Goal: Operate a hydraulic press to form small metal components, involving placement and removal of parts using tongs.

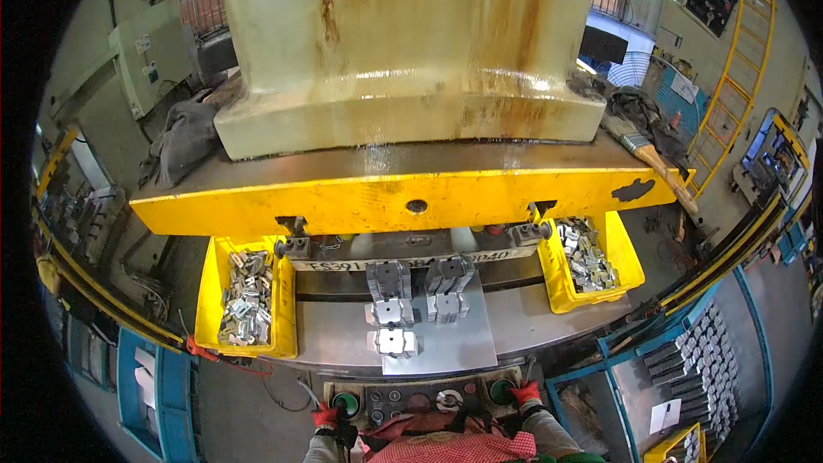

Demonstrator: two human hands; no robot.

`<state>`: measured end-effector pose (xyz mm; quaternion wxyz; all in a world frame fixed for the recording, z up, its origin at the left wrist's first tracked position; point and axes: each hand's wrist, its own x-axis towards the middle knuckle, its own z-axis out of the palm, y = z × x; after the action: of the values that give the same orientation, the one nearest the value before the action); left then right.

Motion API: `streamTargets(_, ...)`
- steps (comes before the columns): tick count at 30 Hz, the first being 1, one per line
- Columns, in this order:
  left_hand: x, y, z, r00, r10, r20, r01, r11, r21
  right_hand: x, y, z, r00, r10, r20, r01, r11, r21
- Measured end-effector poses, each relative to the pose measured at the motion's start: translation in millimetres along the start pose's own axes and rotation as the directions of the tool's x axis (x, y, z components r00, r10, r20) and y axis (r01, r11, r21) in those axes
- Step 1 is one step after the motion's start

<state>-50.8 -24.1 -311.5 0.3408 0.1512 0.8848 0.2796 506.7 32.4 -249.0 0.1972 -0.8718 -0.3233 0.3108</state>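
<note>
My left hand (327, 417), in a red glove, is at the left end of a dark control panel (400, 400), beside a round green button (345, 402). At the panel's right end, my right hand (525, 394), also red-gloved, is against another green button (501, 392). The fingers of both hands are too small and partly hidden to read. Beyond the panel, a single notched metal plate or short stack (393, 343) lies on the shiny sheet (446, 356). Behind it stand several stacks of similar grey metal parts (449, 274), the rearmost under the press.
A yellow press beam (386, 206) spans the work area. Yellow bins of metal pieces stand left (286, 326) and right (633, 266). A brush (645, 153) and dark cloth (184, 141) lie on the ledge. At right, a blue-framed table (613, 407) carries rows of metal parts (711, 360).
</note>
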Motion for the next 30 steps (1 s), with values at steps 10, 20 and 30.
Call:
streamTargets(10, -117, 51, -94, 0.991, -0.13, -0.018, 0.061, 0.58, -0.812, -14, 22, -91, 0.911, 0.408, -0.066, -0.131, 0.438, 0.889)
streamTargets(20, -222, 410, -91, 0.446, 0.844, 0.297, -0.55, 0.52, -0.654, -60, -356, -162, 0.7, -0.685, -0.203, 0.541, 0.324, 0.776)
streamTargets(30, -139, 570, 22, 0.027, 0.963, 0.269, -0.708, 0.208, -0.675, -28, -541, -76, 0.577, -0.799, 0.167, 0.501, 0.508, 0.701)
